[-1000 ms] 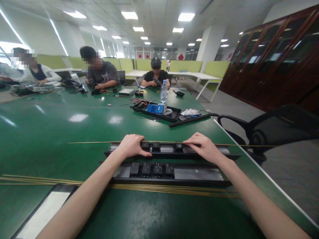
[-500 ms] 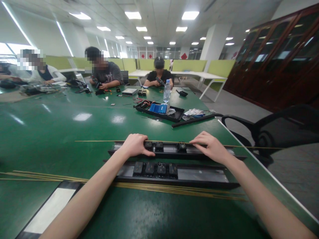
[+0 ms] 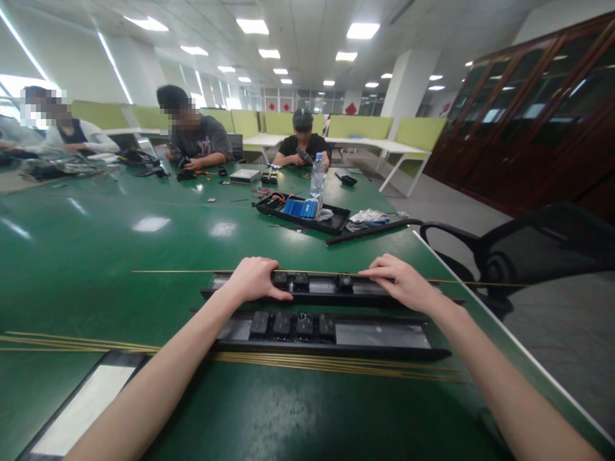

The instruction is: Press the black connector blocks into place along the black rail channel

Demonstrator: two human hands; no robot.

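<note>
My left hand grips the left part of the far black channel, thumb on its near wall. Several black blocks stand in this channel, one left of my right hand. My right hand pinches a long thin brass rod that lies along the channel's far edge and reaches past both ends. Nearer me is a second black channel with several black blocks in its left half. A bundle of brass rods lies along its near side.
A dark-framed white panel lies at the lower left. Beyond the channels are a black tray with a blue item, a bottle, gloves and a black strip. Several people sit across the green table; a chair stands at right.
The whole view has shifted slightly, so the things appear a little further left. Both hands keep the same places on the channel and the rod.
</note>
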